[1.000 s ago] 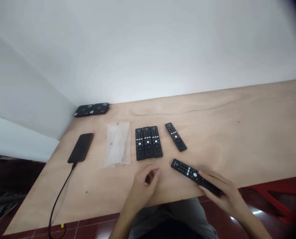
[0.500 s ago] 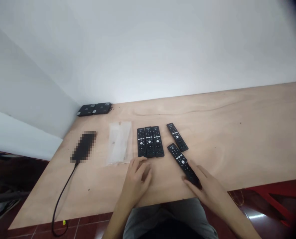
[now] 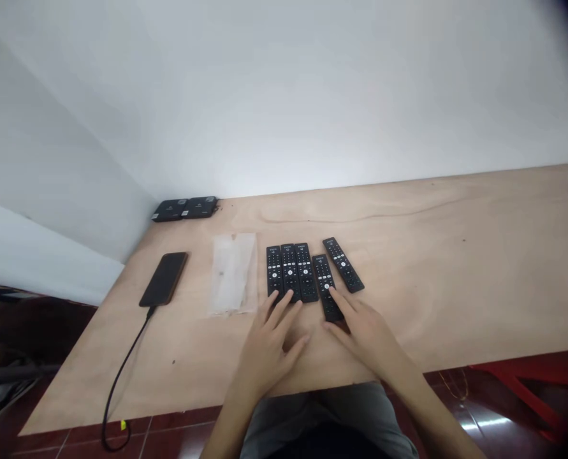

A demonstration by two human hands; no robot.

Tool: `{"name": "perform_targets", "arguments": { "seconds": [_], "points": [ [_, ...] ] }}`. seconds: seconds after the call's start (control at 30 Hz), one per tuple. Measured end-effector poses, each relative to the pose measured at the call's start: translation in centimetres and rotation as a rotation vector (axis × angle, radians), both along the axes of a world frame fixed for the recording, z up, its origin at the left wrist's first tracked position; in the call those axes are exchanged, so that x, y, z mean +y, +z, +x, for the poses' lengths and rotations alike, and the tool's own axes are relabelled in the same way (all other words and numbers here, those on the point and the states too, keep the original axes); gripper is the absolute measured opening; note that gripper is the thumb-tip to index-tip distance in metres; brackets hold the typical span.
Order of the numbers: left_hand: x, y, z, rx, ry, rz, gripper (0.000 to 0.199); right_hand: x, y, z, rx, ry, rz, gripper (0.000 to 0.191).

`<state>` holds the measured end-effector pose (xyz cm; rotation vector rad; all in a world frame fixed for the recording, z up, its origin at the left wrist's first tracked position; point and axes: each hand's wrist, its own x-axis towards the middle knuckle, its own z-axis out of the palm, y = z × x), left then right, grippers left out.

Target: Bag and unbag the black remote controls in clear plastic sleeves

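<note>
Three black remote controls (image 3: 290, 271) lie side by side in a tight row on the wooden table. My left hand (image 3: 269, 350) has its fingers spread, the tips at the lower ends of this row. Just right of the row is another black remote control (image 3: 322, 275), slightly tilted and set a little lower. My right hand (image 3: 367, 328) holds its lower part, fingers on its right side and thumb near the bottom end. One more remote control (image 3: 343, 264) lies at a slant beyond it, untouched.
Left of the row lie flat translucent plastic sleeves (image 3: 233, 274). A phone (image 3: 164, 279) with a black cable (image 3: 125, 360) rests farther left, the cable hanging over the front edge. Two black boxes (image 3: 185, 208) sit at the back-left corner by the wall (image 3: 312, 95).
My right hand has slid its remote control left and away from me, toward the row, turning it more upright. My left hand has moved forward onto the row's lower ends, fingers spreading.
</note>
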<state>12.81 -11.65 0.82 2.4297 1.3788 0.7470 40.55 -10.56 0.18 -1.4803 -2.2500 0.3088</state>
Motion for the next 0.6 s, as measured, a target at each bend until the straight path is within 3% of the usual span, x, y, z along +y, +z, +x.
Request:
{"name": "perform_targets", "arguments": {
  "seconds": [0.6],
  "points": [
    [0.2,-0.2,0.2,0.061,0.01,0.014,0.058,1.2,0.6,-0.9,-0.007,-0.045,0.001,0.049]
  ]
}}
